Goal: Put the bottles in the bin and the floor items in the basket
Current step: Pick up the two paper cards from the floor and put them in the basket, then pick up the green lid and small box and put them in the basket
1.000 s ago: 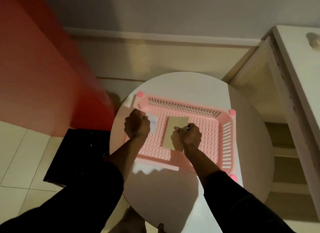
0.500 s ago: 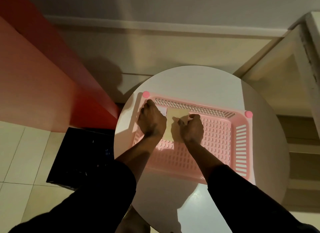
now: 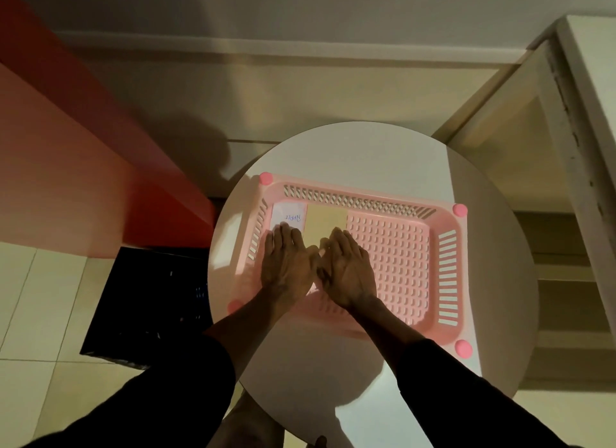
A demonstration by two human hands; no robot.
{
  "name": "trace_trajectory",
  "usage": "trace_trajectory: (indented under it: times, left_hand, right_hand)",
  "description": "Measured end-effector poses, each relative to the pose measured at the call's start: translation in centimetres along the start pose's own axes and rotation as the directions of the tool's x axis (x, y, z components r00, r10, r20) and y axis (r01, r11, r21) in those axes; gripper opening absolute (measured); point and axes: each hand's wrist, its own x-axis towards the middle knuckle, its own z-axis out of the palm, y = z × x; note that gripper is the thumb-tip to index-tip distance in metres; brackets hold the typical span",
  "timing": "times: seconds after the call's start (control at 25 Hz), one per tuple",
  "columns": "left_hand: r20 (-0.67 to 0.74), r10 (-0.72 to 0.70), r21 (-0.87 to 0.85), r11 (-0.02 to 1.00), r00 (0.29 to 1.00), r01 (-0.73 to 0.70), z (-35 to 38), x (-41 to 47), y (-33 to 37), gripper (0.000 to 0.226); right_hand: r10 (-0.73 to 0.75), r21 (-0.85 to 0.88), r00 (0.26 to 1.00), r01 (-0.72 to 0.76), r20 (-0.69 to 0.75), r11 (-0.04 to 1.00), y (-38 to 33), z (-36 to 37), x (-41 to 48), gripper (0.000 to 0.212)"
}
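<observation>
Both hands lay flat, palms down, fingers extended and holding nothing: left hand [image 3: 286,267] on white card [image 3: 288,218], right hand [image 3: 346,274] on tan card [image 3: 326,223], inside pink basket [image 3: 446,274] on counter [image 3: 353,154]. Card writing illegible; lower halves of the 2 cards hidden.

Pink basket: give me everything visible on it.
The pink basket is a shallow rectangular tray of what looks like plastic, with a perforated floor, slotted side walls and a round pink knob at each corner. It sits flat on the round white table, slightly rotated. In its far left corner lie a white card with blue writing and a tan card, side by side. The left hand and right hand lie flat, fingers extended, over the cards' near ends.
</observation>
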Motion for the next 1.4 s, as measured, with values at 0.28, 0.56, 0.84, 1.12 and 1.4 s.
trace_trajectory:
  times: [0.28, 0.56, 0.84, 1.12, 1.4]
  left_hand:
    - [-0.041, 0.053, 0.019, 0.998, 0.998, -0.053, -1.3, -1.8, -0.1, 0.077]
    - [-0.174, 0.027, 0.014, 1.0, 0.984, -0.025, -3.3, -7.8, -0.1, 0.076]
    - [-0.279, -0.129, -0.109, 0.989, 0.951, 0.103, -3.7, -16.5, -2.9, 0.074]
    - [-0.34, -0.242, -0.22, 0.96, 0.909, 0.173, -0.7, -28.4, -10.2, 0.081]
    - [-0.178, -0.398, -0.203, 0.91, 0.9, 0.362, 5.3, -45.1, -19.2, 0.097]
  right_hand:
    - [0.028, -0.015, 0.999, -0.027, 0.02, 1.0, -0.2, -2.0, -1.1, 0.074]
    - [-0.058, 0.008, 0.997, 0.059, -0.041, 0.998, -2.2, -4.4, -4.9, 0.074]
    - [-0.25, 0.01, 0.957, 0.254, -0.148, 0.967, -5.5, -4.6, -8.9, 0.08]
    - [-0.43, -0.085, 0.901, 0.425, -0.054, 0.901, -11.0, -2.2, -15.9, 0.064]
    - [-0.602, -0.142, 0.792, 0.611, 0.103, 0.779, -19.6, 3.6, -26.4, 0.064]
